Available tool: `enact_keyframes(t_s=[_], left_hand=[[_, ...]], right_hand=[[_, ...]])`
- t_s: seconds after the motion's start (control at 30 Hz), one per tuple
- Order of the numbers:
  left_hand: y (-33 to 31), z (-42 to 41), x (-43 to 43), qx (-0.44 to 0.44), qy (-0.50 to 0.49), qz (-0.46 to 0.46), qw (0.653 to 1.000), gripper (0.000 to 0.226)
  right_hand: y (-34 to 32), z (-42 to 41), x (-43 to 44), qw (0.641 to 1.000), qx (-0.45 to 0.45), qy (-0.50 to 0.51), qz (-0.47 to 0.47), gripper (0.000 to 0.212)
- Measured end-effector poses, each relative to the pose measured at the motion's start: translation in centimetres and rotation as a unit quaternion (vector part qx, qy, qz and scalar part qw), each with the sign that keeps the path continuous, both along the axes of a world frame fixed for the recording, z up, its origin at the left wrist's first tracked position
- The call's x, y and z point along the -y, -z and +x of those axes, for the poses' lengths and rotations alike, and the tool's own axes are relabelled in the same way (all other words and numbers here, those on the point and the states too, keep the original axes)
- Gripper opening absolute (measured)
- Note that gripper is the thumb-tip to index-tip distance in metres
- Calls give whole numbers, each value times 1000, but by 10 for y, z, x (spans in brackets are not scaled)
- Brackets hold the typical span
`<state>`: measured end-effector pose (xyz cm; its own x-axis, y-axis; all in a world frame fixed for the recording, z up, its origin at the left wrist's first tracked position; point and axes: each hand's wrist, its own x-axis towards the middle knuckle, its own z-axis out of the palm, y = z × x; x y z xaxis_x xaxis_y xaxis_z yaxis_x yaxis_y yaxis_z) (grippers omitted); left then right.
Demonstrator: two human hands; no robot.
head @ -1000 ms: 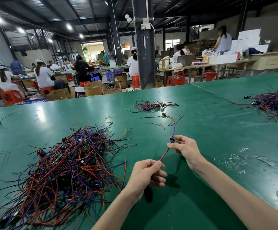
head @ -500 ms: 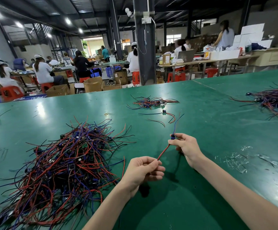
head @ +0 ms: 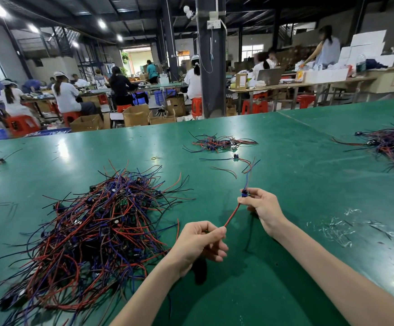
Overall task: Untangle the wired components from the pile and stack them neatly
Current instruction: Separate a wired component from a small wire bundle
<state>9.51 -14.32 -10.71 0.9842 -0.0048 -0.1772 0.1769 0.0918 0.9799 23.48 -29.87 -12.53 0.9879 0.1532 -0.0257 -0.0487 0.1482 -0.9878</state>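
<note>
Holding: the right hand (head: 261,208) pinches a small blue module (head: 244,193) between thumb and fingertips, raised above the green table (head: 285,267).
Left hand: the left hand (head: 200,243) has its fingers curled and pinches the free end of the red lead (head: 232,214). It sits nearer the body than the right hand and to its left.
Lead: it runs almost straight from the left fingertips up to the module. Thinner blue and red leads go on from the module, away past the right hand.
Hands: they are apart, joined only by the lead, and their shadows fall on the table below.
Pile: a big tangle (head: 92,227) of red, blue and black leads with dark modules lies left of the left hand. Its nearest strands are just beside the left wrist.
Stack: a small flat bunch (head: 217,143) lies beyond both hands, well apart from them.
Loose piece: one module with leads (head: 236,157) lies between the bunch and the right hand.
Far tangle: another heap (head: 393,143) lies far to the right of the right hand.
Scraps: clear bits (head: 332,229) lie right of the right forearm.
Beyond: people sit at benches past the table's far edge.
</note>
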Motion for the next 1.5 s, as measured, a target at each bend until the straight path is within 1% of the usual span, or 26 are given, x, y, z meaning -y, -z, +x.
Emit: enact_keyframes(t_s=[0.27, 0.33, 0.43, 0.57, 0.7, 0.8, 0.87, 0.93, 1.03, 1.1, 1.17, 1.23, 1.3, 1.33, 1.43, 1.5], left_hand=[[0, -1, 1, 24, 4, -30, 999, 10], [-2, -1, 1, 14, 9, -12, 1000, 10], [-5, -2, 1, -12, 4, 29, 1000, 15], [-5, -2, 2, -38, -24, 68, 997, 20], [-4, -3, 4, -47, -37, 78, 995, 20], [-6, -4, 8, -37, -22, 64, 997, 20], [-6, -4, 10, -27, -24, 54, 998, 17], [-6, -4, 10, -23, -36, 49, 998, 16], [-7, -6, 9, -26, -67, 29, 997, 16], [-8, -6, 7, -24, -83, 22, 996, 14], [-9, -6, 6, -25, -90, 22, 995, 15], [-9, -7, 6, -27, -92, 24, 995, 17], [-11, -8, 6, -32, -94, 33, 995, 18], [-12, -9, 5, -32, -99, 45, 994, 18], [-18, -9, -2, -6, -150, 110, 983, 17], [-26, -9, -9, 31, -191, 113, 975, 17]], right_hand=[[-2, 2, 0, 1000, -10, 4, 2, 23], [-3, 1, 0, 1000, -11, 4, 5, 23], [-5, -1, 0, 1000, -18, 0, 10, 21], [-8, -3, 3, 998, -41, -2, 44, 19], [-8, -6, 3, 994, -66, -16, 84, 21], [-13, -5, 4, 994, -75, -23, 74, 20], [-20, -2, 8, 996, -70, -24, 48, 18], [-27, 2, 18, 998, -61, -33, 2, 16], [-36, 6, 38, 989, -55, -49, -131, 16], [-36, 7, 52, 969, -55, -50, -237, 27], [-35, 7, 61, 940, -60, -53, -332, 34], [-35, 8, 67, 912, -57, -52, -403, 28], [-38, 8, 69, 891, -49, -50, -449, 10], [-40, 8, 70, 884, -50, -49, -462, 7], [-40, 7, 71, 875, -60, -51, -478, 28], [-41, 6, 71, 868, -59, -50, -490, 36]])
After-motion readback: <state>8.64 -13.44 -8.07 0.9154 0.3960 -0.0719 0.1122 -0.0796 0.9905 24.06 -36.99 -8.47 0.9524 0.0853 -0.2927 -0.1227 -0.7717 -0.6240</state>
